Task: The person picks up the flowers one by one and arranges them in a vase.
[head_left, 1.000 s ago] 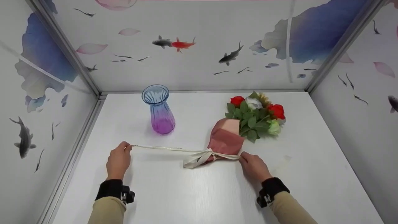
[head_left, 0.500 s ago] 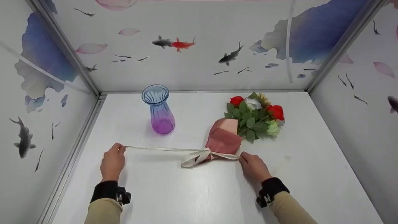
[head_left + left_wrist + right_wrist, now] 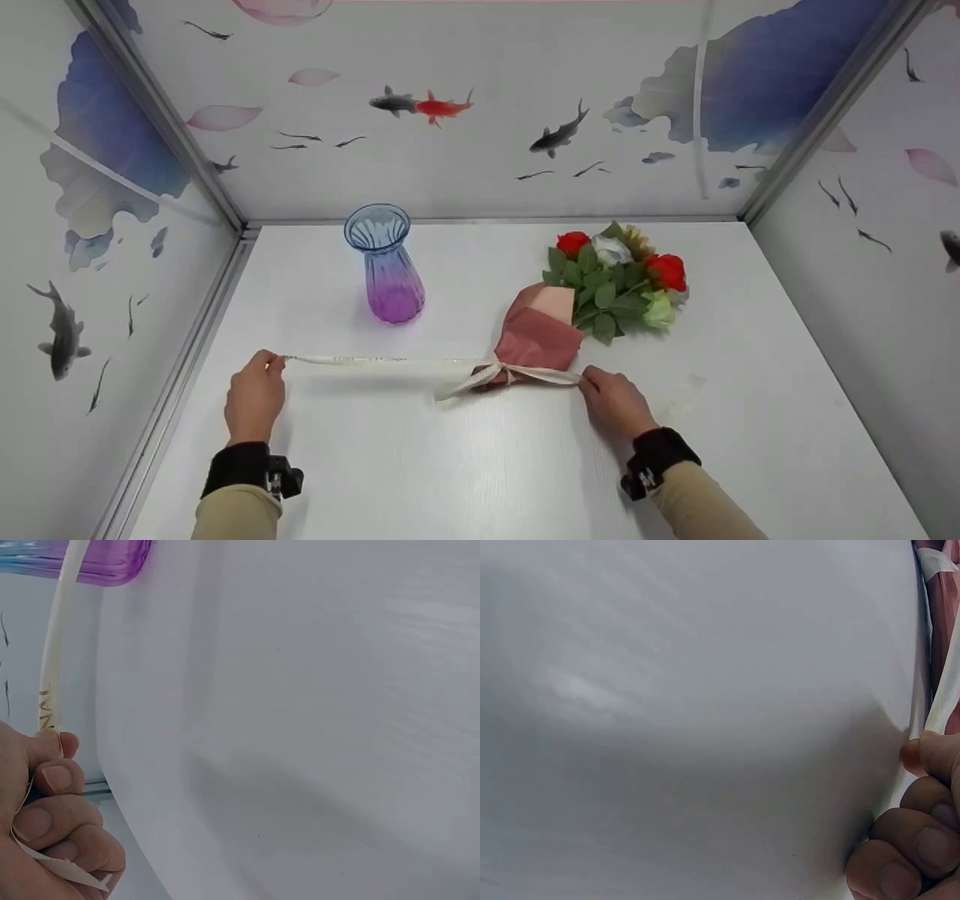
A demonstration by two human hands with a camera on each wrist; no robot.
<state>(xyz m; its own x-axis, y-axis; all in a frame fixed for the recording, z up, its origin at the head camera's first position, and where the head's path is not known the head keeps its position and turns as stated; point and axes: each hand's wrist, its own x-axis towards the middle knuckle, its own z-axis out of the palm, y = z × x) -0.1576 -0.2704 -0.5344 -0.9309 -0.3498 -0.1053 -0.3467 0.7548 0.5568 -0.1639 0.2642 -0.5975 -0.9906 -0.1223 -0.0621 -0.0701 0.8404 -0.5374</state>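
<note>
A bouquet of artificial flowers (image 3: 611,274) lies on the table, its stems in pink wrapping paper (image 3: 536,334). Around the lower end of the paper a cream ribbon (image 3: 375,361) is knotted, with gold lettering on it. My left hand (image 3: 256,394) pinches the ribbon's long tail out to the left; in the left wrist view a short end (image 3: 67,870) pokes out from the curled fingers. Just right of the wrapping, my right hand (image 3: 616,401) pinches another part of the ribbon between thumb and forefinger. A thin ribbon piece (image 3: 456,390) droops left of the knot.
A blue-to-purple glass vase (image 3: 394,277) stands upright behind the stretched ribbon, left of the bouquet. Panels painted with fish and petals (image 3: 480,165) close off the back and both sides of the white table (image 3: 465,480).
My left hand has moved left and slightly toward me, drawing the ribbon tail longer. The ribbon loop left of the knot has narrowed. The wrapping shifted slightly left; my right hand stayed almost still.
</note>
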